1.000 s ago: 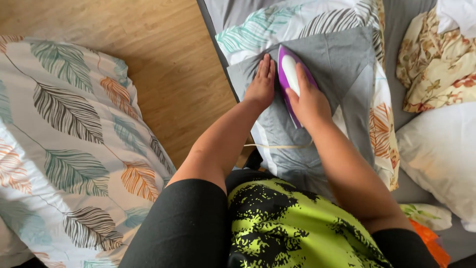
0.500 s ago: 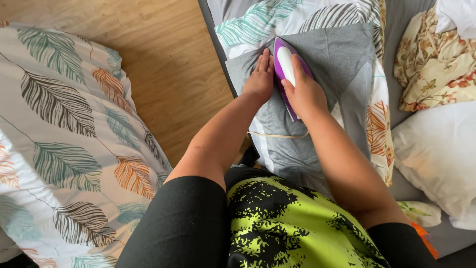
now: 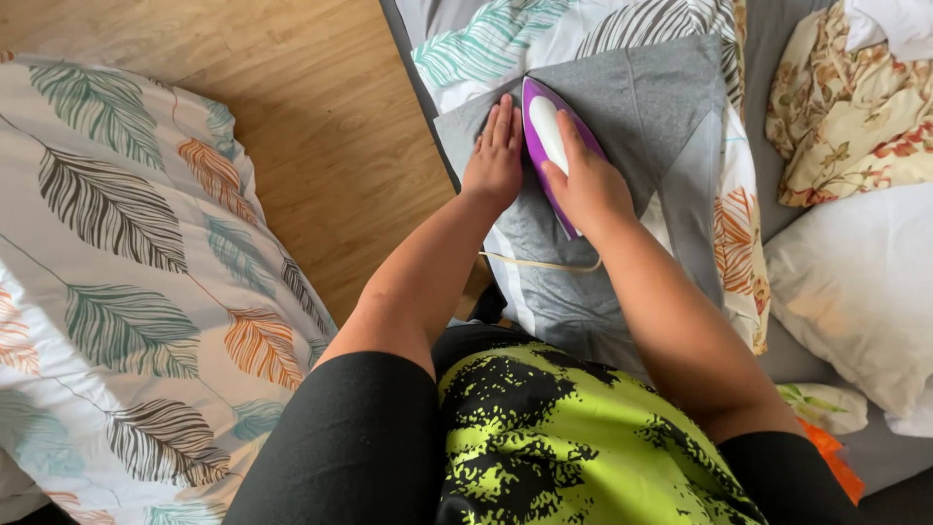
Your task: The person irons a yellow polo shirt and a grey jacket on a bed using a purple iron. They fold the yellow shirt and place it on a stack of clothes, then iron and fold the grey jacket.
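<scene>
The person wears short black sleeves and a lime-green top with black splatter print.

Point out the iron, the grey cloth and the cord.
iron [image 3: 546, 131], head view, white top.
grey cloth [image 3: 661, 107], head view, flat middle.
cord [image 3: 535, 263], head view, stretch below the right hand.
</scene>
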